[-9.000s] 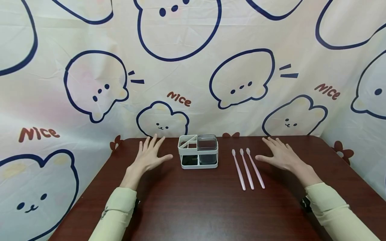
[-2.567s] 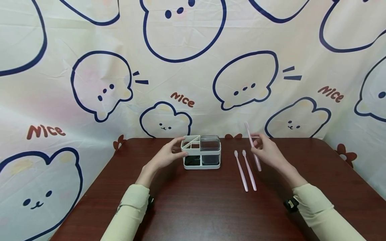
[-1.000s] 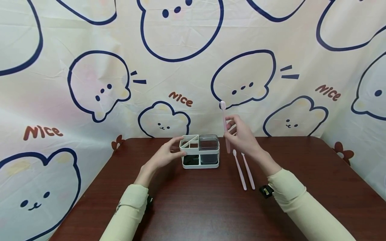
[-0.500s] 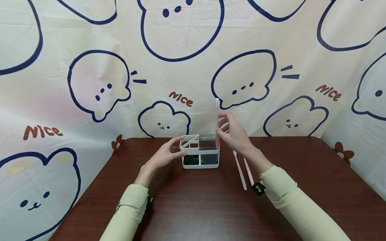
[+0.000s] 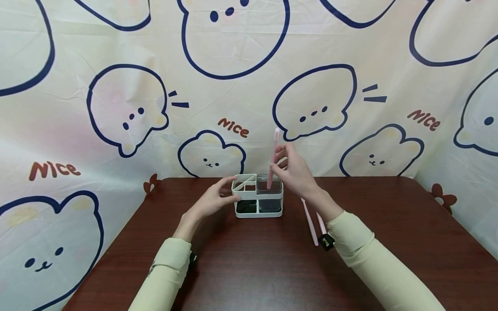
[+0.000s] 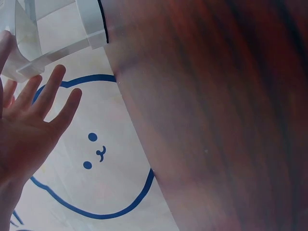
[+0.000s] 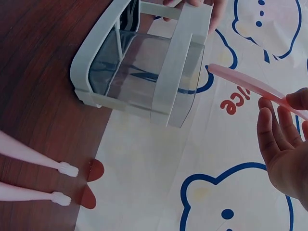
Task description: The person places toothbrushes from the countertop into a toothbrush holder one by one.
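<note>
A white two-tier toothbrush holder (image 5: 258,195) stands at the table's far edge, with divided slots at its left and a clear cup (image 5: 263,185) at its right. My left hand (image 5: 212,198) holds the holder's left end, thumb at the front and fingers behind; in the left wrist view several fingers (image 6: 53,91) spread past its frame. Between thumb and fingertips, my right hand (image 5: 295,170) pinches a pink toothbrush (image 5: 274,151), bristles up. Its handle end is right at the cup's mouth in the right wrist view. Two more pink toothbrushes (image 5: 310,222) (image 7: 29,192) lie to the holder's right.
The dark brown wooden table (image 5: 249,268) reaches back to a cream curtain (image 5: 256,103) printed with cartoon bears. My right forearm (image 5: 362,246) passes over the right side of the table, its wrist device partly covering one lying toothbrush.
The right hand picked up the rightmost toothbrush, raised it and brought it left over the cup, its handle now tilting leftward. The left hand moved to the holder earlier and has stayed there.
</note>
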Action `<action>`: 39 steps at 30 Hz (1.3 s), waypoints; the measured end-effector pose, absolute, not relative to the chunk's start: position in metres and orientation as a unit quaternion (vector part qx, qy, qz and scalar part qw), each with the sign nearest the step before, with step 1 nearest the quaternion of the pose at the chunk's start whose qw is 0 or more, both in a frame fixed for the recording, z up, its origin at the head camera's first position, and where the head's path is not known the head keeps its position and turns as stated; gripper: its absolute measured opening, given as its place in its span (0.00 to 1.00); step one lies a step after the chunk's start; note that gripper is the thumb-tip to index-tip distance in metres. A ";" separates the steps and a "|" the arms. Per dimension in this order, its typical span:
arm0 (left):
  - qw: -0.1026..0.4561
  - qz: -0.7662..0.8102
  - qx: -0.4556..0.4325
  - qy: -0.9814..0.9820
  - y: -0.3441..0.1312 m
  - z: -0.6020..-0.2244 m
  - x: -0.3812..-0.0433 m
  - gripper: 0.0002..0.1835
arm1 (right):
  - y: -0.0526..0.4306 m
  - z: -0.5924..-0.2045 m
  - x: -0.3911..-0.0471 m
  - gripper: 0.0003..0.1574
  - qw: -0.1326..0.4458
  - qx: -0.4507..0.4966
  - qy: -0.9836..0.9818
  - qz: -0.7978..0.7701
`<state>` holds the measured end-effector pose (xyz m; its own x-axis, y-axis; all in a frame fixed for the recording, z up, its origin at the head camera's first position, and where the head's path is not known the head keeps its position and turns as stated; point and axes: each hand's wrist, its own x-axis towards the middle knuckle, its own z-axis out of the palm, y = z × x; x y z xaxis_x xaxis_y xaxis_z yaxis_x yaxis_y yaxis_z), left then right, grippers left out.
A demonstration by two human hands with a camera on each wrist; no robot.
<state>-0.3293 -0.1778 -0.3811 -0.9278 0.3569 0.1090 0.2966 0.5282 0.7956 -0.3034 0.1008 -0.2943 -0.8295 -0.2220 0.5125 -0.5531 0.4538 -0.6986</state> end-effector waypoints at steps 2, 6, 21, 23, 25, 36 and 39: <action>0.034 0.447 0.188 0.874 -0.178 -0.381 -0.329 0.39 | 0.099 -0.295 -0.304 0.24 0.177 0.233 -0.832 0.471; 0.032 0.446 0.188 0.874 -0.177 -0.381 -0.329 0.39 | 0.096 -0.295 -0.305 0.24 0.181 0.238 -0.827 0.477; 0.039 0.455 0.186 0.870 -0.178 -0.382 -0.329 0.39 | 0.078 -0.294 -0.306 0.22 0.173 0.246 -0.819 0.488; 0.039 0.456 0.188 0.869 -0.178 -0.382 -0.330 0.39 | 0.077 -0.295 -0.307 0.22 0.173 0.248 -0.818 0.490; 0.040 0.458 0.188 0.868 -0.178 -0.382 -0.329 0.38 | 0.075 -0.295 -0.307 0.22 0.173 0.251 -0.816 0.491; 0.040 0.458 0.183 0.869 -0.178 -0.381 -0.328 0.38 | 0.067 -0.300 -0.308 0.24 0.186 0.252 -0.822 0.476; 0.042 0.459 0.184 0.868 -0.177 -0.381 -0.329 0.38 | 0.067 -0.303 -0.308 0.24 0.185 0.246 -0.825 0.474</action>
